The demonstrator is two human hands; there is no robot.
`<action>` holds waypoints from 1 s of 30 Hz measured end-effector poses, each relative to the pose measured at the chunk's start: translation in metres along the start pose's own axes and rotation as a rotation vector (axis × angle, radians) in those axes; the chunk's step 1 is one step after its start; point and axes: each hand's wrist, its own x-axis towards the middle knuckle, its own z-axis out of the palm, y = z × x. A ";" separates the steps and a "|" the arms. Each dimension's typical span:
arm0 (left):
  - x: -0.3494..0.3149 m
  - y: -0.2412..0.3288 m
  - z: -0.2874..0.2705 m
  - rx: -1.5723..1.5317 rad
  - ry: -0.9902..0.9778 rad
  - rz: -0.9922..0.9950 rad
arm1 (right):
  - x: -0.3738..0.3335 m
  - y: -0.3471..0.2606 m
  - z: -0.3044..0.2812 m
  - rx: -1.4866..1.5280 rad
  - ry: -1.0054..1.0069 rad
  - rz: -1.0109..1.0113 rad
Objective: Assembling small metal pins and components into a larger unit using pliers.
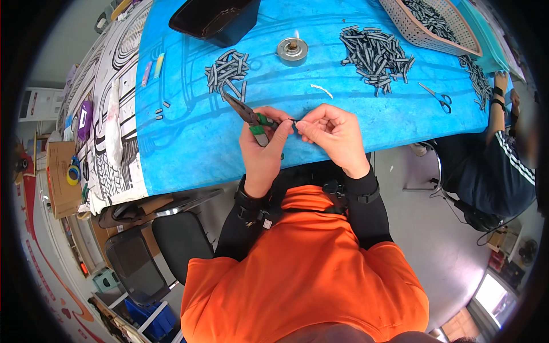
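My left hand [263, 143] is closed around green-handled pliers [251, 121], whose dark jaws point up and to the left. Its thumb and fingertips also meet a small dark striped piece [294, 122]. My right hand [334, 136] pinches the other end of that piece, so the two hands nearly touch over the table's near edge. Beyond them lies a small pile of grey-and-black striped strips [227, 71]. A larger pile of the same strips [374, 57] is farther right. Between the piles stands a round metal burner [292, 51] with a flame at its top.
A blue cloth [189, 137] covers the table. Scissors [439, 98] lie at right, near a beige basket [400, 28] of strips. A black bin [217, 23] stands at the back, a white twisted strand [322, 90] nearer. Another person's arm [497, 108] rests at the right edge.
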 end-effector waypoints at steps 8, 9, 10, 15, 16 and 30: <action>0.000 -0.004 0.000 -0.051 -0.003 -0.010 | 0.000 -0.001 -0.002 -0.002 -0.030 -0.022; 0.000 -0.004 0.000 -0.062 -0.005 -0.012 | 0.000 -0.001 -0.002 -0.015 -0.037 -0.004; 0.000 -0.005 -0.001 -0.066 -0.005 -0.011 | 0.000 -0.002 -0.002 -0.029 -0.044 0.013; 0.002 -0.007 -0.002 -0.099 -0.026 -0.010 | 0.000 -0.005 0.000 0.014 -0.032 0.038; 0.001 -0.007 -0.003 -0.109 -0.030 -0.004 | 0.000 -0.005 0.000 0.014 -0.027 0.056; 0.003 -0.006 -0.003 -0.225 -0.038 -0.034 | 0.092 -0.030 -0.034 -0.443 0.323 -0.266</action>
